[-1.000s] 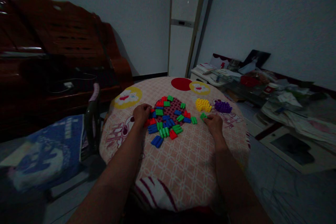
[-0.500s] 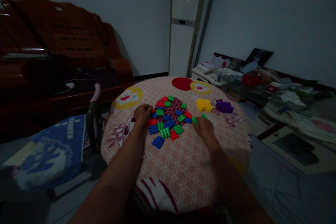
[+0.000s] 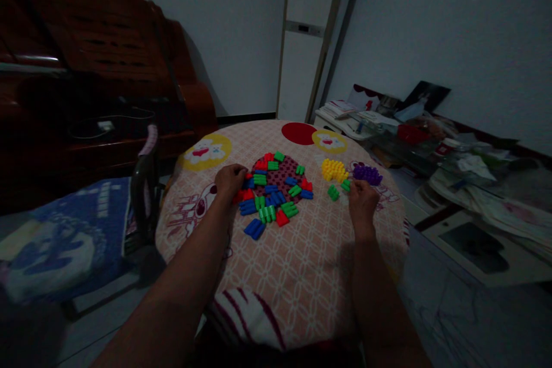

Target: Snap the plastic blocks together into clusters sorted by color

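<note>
My right hand [image 3: 363,202] pinches a green building block [image 3: 345,185] at the right of the table, close to the yellow blocks. Just left of it, a second green block [image 3: 333,192] lies alone on the cloth. At the left edge of the mixed pile, my left hand [image 3: 229,181] is closed, its fingertips beside red and blue blocks; what they hold, if anything, is hidden. Red, green and blue blocks lie loosely spread between the hands, among them a blue block [image 3: 255,229] nearest me and a red block [image 3: 282,218].
Yellow blocks [image 3: 334,170] and purple blocks [image 3: 367,175] stand in separate clusters on the round table's patterned cloth [image 3: 297,276]. A chair with a blue cover [image 3: 86,236] is at the left, before a wooden sofa [image 3: 116,52]. A cluttered low cabinet [image 3: 457,236] stands at the right.
My right hand has moved right, from the pile's edge to beside the yellow cluster, with a green block in its fingers. My left hand stays at the pile's left edge. The view has shifted slightly.
</note>
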Available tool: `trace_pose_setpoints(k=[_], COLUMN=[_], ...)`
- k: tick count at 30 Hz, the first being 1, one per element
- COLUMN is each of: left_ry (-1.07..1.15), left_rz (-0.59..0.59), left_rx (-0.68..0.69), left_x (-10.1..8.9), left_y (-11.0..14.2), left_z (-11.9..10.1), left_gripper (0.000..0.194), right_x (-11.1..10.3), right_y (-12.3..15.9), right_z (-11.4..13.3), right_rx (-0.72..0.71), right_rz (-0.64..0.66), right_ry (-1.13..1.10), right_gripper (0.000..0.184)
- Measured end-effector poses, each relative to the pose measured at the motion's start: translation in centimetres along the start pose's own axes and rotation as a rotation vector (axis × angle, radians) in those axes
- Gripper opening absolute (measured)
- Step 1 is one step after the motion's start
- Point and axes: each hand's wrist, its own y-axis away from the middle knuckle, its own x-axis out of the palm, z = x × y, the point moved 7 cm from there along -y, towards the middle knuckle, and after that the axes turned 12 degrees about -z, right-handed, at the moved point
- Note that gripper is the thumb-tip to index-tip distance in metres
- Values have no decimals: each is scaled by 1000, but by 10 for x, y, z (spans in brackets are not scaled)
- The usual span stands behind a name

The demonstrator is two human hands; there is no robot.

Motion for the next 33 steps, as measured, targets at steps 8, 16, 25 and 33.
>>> trace_pose_setpoints(k=[8, 16, 25, 33], left_ry=[0, -7, 2, 86], left_rz=[-16, -13, -12, -158], left_rx=[3, 12, 5, 91], left_x=[-1, -1, -3, -20], left_y=[0, 1, 3, 6], left_z=[0, 0, -1, -21], left_gripper=[35, 37, 35, 31], right_x=[29, 44, 43, 40], right_y=[5, 12, 7, 11], right_z=[-11, -21, -8, -8], right_rx=[-69, 81, 31, 56], right_rz=[261, 223, 203, 204], right_ry=[184, 61, 32, 25], right_gripper=[25, 34, 35, 47])
